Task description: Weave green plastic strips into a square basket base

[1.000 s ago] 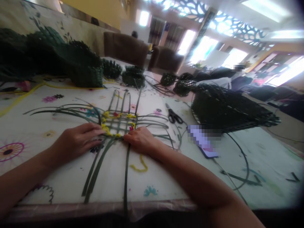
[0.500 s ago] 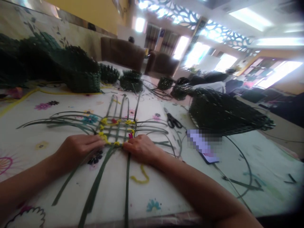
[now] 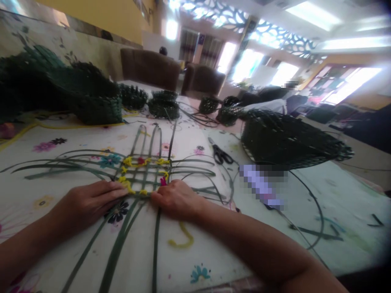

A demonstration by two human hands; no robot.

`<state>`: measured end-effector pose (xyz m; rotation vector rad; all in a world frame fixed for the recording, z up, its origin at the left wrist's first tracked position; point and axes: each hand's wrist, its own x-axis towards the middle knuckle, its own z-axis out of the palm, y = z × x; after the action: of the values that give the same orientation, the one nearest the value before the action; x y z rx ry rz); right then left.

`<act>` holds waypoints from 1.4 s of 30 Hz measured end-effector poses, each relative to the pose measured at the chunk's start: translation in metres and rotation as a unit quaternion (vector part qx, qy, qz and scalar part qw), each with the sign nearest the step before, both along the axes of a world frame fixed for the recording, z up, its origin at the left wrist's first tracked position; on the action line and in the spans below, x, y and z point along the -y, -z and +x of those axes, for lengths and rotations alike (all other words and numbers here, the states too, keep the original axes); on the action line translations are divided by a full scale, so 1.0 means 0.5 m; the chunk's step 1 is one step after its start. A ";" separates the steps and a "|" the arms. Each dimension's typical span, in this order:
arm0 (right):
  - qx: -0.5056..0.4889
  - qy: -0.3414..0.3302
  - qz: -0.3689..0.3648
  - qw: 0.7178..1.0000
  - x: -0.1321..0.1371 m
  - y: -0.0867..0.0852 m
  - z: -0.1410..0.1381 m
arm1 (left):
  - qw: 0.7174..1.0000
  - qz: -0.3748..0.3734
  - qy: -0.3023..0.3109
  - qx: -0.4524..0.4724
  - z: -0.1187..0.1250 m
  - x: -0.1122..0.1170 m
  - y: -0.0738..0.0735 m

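Observation:
A flat square of woven green strips (image 3: 143, 173), tied at its crossings with yellow and pink bits, lies on the flowered tablecloth (image 3: 214, 240). Long loose strip ends fan out from it on all sides. My left hand (image 3: 88, 201) lies flat beside its near left corner, fingers stretched onto the strips. My right hand (image 3: 175, 199) rests at the near right corner with fingers curled, pinching the weave's edge. A loose yellow cord piece (image 3: 182, 239) lies just under my right wrist.
Black scissors (image 3: 220, 155) lie right of the weave, and a blurred flat item (image 3: 262, 186) sits further right. A large dark woven basket (image 3: 287, 140) lies on its side at right. Several smaller green baskets (image 3: 100, 106) stand at the back. Brown armchairs (image 3: 149, 69) are behind the table.
The view has shifted, so the weave and both hands sit lower and more to the left in the picture. Both hands keep their places at the weave's near edge.

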<state>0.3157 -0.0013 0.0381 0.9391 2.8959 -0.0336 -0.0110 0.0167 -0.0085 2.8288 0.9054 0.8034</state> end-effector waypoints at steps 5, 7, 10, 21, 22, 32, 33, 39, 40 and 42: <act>-0.015 -0.005 0.012 1.000 -0.001 0.005 0.000 | 0.998 0.029 -0.017 0.058 0.025 0.026 -0.058; -0.025 -0.012 0.028 0.999 -0.002 0.010 0.001 | 0.996 0.011 -0.044 0.073 0.085 0.015 -0.090; -0.031 -0.014 0.058 0.998 -0.002 0.013 0.002 | 0.998 -0.027 -0.022 0.046 0.203 -0.041 -0.106; -0.024 -0.006 0.022 0.999 -0.003 -0.009 -0.002 | 0.997 -0.051 -0.060 -0.008 0.337 -0.198 0.015; -0.019 -0.007 0.018 1.000 -0.004 -0.010 -0.002 | 0.997 -0.046 -0.059 -0.008 0.335 -0.197 0.016; -0.012 -0.005 -0.001 1.000 -0.002 -0.013 -0.003 | 0.996 -0.045 -0.064 -0.039 0.336 -0.206 0.022; -0.010 -0.002 -0.002 1.000 -0.001 -0.013 -0.003 | 0.996 -0.049 -0.062 -0.035 0.336 -0.206 0.022; -0.016 -0.004 0.004 1.000 -0.003 -0.006 -0.002 | 0.994 -0.082 -0.067 -0.003 0.333 -0.205 0.012; -0.018 -0.008 0.008 1.000 -0.004 -0.004 -0.002 | 0.993 -0.091 -0.071 -0.004 0.333 -0.206 0.010; -0.020 -0.011 0.015 1.000 -0.005 -0.001 -0.001 | 0.992 -0.104 -0.077 -0.011 0.334 -0.209 0.007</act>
<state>0.3151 0.0010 0.0386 0.9220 2.9506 -0.0070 0.1559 0.1212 -0.0121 2.6179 1.1506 0.6514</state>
